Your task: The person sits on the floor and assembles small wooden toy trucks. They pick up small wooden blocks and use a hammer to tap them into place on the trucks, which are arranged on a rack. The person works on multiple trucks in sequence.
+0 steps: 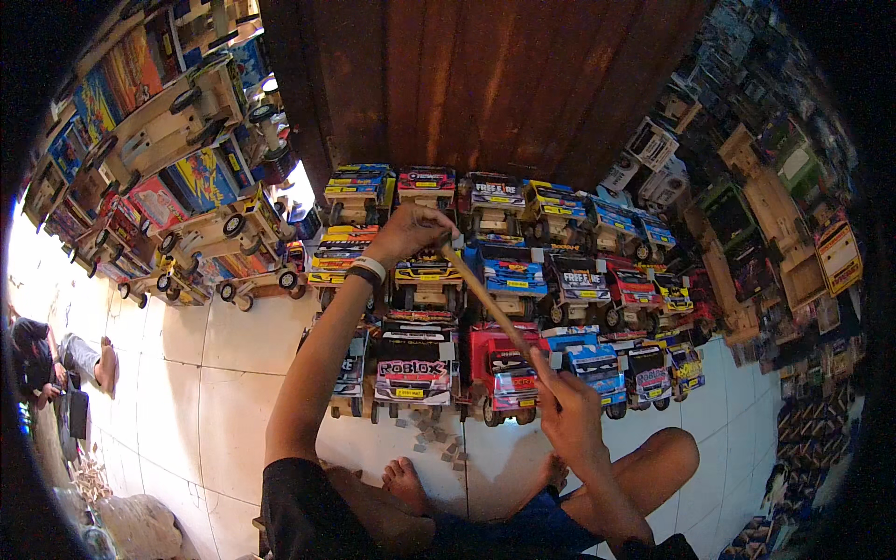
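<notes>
A long, light wooden stick (pixel 490 303) slants across the middle, over rows of wooden toy trucks. My right hand (pixel 571 415) is wrapped round its near end. At the far end my left hand (pixel 411 233) is closed in a pinch, above the second row; what its fingers hold cannot be made out. Below the stick stand a red toy truck (pixel 499 369) and a truck with a pink-and-white front (pixel 413 364). A blue toy truck (pixel 509 271) is beside the stick, and a yellow-fronted truck (pixel 425 273) sits under my left hand.
Small grey square pieces (pixel 434 434) lie scattered on the white tiled floor (pixel 233 401) near my foot. Wooden toy trucks are stacked at the left (pixel 177 177), more truck bodies (pixel 775 215) at the right. A brown panel (pixel 485 84) stands behind. Another person (pixel 56 359) sits far left.
</notes>
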A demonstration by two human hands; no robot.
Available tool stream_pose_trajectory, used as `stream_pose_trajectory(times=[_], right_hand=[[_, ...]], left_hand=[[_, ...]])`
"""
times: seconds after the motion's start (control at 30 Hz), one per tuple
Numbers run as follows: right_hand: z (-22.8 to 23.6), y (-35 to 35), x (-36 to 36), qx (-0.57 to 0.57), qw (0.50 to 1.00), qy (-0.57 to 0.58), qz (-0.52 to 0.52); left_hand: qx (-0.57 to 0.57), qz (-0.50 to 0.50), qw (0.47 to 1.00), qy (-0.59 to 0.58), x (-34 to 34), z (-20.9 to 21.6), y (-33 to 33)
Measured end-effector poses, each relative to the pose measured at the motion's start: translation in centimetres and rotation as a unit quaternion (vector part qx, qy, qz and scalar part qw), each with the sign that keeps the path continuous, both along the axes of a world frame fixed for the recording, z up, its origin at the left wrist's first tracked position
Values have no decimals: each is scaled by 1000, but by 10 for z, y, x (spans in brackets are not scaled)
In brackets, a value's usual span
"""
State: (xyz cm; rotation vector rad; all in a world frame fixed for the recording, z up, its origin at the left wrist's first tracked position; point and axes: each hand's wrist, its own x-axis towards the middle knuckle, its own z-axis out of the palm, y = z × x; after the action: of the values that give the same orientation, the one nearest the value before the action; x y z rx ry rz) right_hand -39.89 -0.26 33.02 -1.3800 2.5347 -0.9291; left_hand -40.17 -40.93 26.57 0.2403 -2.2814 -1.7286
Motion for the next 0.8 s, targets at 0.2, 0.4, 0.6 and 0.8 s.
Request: stream_pose_trajectory(times=[0.2, 0.4, 0.6, 0.8], right_hand=[[-1, 0, -2, -70, 997, 31, -12], [2, 1, -5, 0, 1000, 26, -12], [3, -1, -3, -43, 998, 45, -14], [4, 3, -9, 9, 1000, 15, -8]], left_hand=[[-20, 6, 1000, 22, 2, 8, 4], [-25, 2, 1000, 0, -4, 0, -2], [-37, 13, 998, 43, -8, -13, -6], [-7, -12, 1000, 20, 0, 5, 2]])
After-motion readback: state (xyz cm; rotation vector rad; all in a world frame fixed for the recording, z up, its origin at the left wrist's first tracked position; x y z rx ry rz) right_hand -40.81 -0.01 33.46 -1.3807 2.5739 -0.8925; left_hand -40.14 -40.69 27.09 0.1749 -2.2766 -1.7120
